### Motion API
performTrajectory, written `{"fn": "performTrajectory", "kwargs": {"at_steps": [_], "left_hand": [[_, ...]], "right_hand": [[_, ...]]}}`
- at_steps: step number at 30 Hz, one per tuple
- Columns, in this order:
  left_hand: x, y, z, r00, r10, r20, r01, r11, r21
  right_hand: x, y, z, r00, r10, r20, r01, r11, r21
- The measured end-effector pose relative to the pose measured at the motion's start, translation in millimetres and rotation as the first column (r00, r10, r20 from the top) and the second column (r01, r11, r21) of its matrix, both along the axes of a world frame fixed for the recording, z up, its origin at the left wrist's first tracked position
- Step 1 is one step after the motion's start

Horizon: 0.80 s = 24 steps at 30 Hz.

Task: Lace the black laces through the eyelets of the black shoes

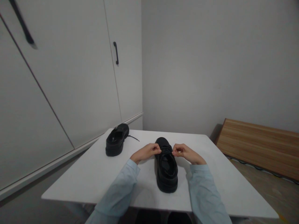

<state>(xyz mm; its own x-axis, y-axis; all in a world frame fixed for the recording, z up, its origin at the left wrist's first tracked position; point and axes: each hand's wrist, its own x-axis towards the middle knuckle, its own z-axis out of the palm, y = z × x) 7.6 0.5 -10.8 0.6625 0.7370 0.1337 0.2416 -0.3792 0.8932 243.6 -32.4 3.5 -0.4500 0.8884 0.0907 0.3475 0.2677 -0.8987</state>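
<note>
A black lace-up shoe (167,174) stands on the white table in front of me, toe pointing away and heel toward me. My left hand (149,151) is at the left side of its lacing, thumb and fingertips pinched together. On the opposite side, my right hand (184,152) makes a similar pinch beside the laces. Both hands appear to grip the dark shoelace (166,150), though its ends are hard to make out against the black upper. The second black shoe (116,140) sits at the back left, with one lace trailing to the right over the tabletop.
The white table (93,183) has its near edge close to my body. White cabinets (70,77) with dark handles line the left side. A grey wall (210,68) rises behind. At the right, a wood-grain board (259,146) leans near the wall, with a cable along its lower edge.
</note>
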Motion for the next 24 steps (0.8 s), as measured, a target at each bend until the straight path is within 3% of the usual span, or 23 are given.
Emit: {"fn": "performTrajectory", "kwargs": {"at_steps": [8, 16, 19, 24], "left_hand": [[-5, 4, -1.7, 0.999, -0.036, -0.038, 0.035, 0.999, -0.029], [-2, 3, -1.1, 1.0, -0.014, -0.004, 0.014, 1.0, -0.026], [-2, 7, -0.1, 0.99, 0.116, 0.082, -0.116, 0.993, -0.008], [-4, 17, -3.6, 0.882, 0.403, 0.244, -0.404, 0.913, -0.046]], "right_hand": [[4, 4, -2.5, 0.997, 0.012, 0.081, -0.015, 0.999, 0.042], [0, 1, -1.6, 1.0, -0.008, -0.025, 0.007, 0.999, -0.04], [-4, 1, -1.7, 0.99, -0.082, -0.111, 0.078, 0.996, -0.042], [-8, 6, -3.6, 0.917, -0.279, -0.285, 0.295, 0.955, 0.016]]}}
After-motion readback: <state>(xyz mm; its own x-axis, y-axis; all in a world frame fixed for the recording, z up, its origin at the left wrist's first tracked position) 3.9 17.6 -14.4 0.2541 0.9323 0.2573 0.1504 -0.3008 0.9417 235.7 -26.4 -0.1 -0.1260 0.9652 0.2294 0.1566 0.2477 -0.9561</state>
